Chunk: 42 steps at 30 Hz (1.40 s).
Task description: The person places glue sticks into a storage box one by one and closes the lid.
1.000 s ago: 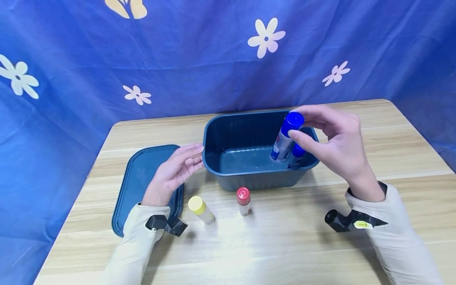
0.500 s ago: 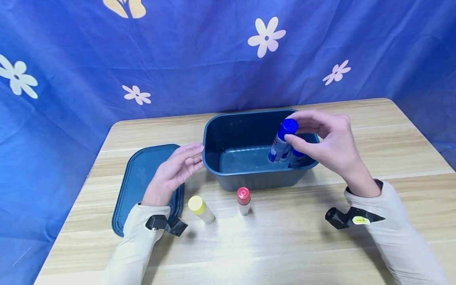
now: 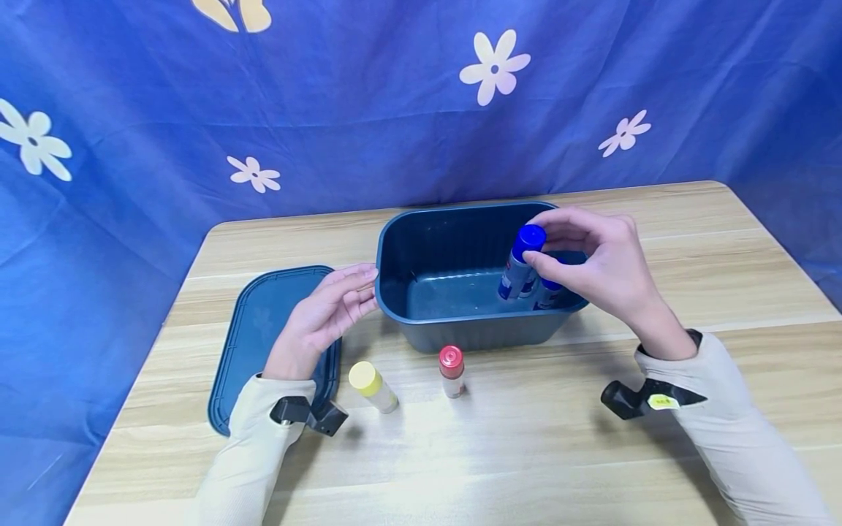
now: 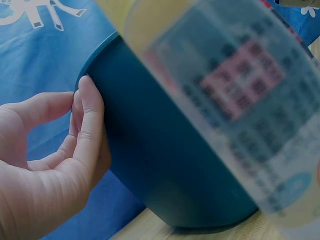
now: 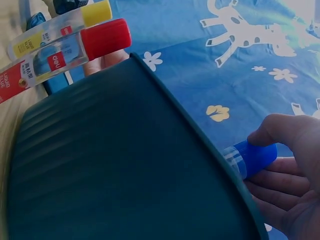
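My right hand [image 3: 595, 259] pinches the blue cap of a liquid glue bottle [image 3: 514, 276], which stands tilted inside the dark teal bin [image 3: 487, 332]. In the right wrist view, the bottle's blue cap [image 5: 260, 157] shows above the rim between thumb and fingers. Another blue-capped bottle [image 3: 547, 294] is beside it in the bin, partly hidden by the hand. My left hand [image 3: 332, 307] pinches the bin's left rim; in the left wrist view, thumb and fingers [image 4: 90, 120] meet at the rim. A red-capped glue bottle [image 3: 452, 372] and a yellow-capped glue bottle [image 3: 373, 387] stand before the bin.
The teal lid [image 3: 263, 321] lies flat on the wooden table [image 3: 513, 453], partly under the left forearm. A blue curtain with flowers [image 3: 368, 109] hangs behind the table's back edge. Wrist cameras [image 3: 621, 399] sit on both sleeves.
My right hand has lowered the blue-capped glue bottle a little deeper into the bin and moved slightly left. My left hand stays at the rim.
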Each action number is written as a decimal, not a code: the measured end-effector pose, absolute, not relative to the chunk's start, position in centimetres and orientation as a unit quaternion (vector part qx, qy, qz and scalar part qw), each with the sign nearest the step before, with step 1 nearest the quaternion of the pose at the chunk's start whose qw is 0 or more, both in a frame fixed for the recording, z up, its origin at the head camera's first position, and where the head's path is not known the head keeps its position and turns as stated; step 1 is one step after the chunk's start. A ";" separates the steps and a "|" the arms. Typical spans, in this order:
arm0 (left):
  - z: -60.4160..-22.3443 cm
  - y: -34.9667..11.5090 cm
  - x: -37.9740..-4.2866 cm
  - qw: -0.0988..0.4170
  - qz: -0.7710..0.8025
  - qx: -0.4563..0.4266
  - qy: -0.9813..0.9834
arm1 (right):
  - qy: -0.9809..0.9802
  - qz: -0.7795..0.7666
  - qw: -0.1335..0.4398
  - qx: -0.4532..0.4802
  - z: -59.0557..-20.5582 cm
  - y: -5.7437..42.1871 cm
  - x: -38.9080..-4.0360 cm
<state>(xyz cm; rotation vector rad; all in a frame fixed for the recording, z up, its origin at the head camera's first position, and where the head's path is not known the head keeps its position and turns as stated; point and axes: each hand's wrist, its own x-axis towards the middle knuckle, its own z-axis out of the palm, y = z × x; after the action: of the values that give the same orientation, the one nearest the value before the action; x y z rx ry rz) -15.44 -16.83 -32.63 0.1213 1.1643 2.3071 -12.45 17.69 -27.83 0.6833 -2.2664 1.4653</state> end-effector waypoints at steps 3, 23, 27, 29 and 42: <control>-32.6 -16.8 -15.4 0.274 0.858 0.046 0.431 | -0.806 0.513 0.174 0.239 -28.0 17.8 -12.6; -32.6 -16.8 -15.3 0.269 0.857 0.048 0.437 | -0.835 0.458 0.131 0.274 -29.3 17.6 -13.5; -32.5 -16.7 -15.2 0.270 0.859 0.039 0.434 | -0.847 0.435 0.131 0.276 -29.4 17.6 -13.6; -32.4 -16.8 -15.2 0.270 0.859 0.038 0.432 | -0.855 0.419 0.130 0.275 -29.5 17.6 -13.7; -32.3 -16.7 -15.3 0.269 0.859 0.024 0.435 | -0.886 0.351 0.116 0.280 -29.8 17.7 -14.5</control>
<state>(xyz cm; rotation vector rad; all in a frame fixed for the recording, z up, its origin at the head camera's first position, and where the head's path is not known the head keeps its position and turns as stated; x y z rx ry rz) -15.25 -16.73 -32.33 0.0652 1.1734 2.3156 -14.46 17.73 -29.77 0.8194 -2.5946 1.0275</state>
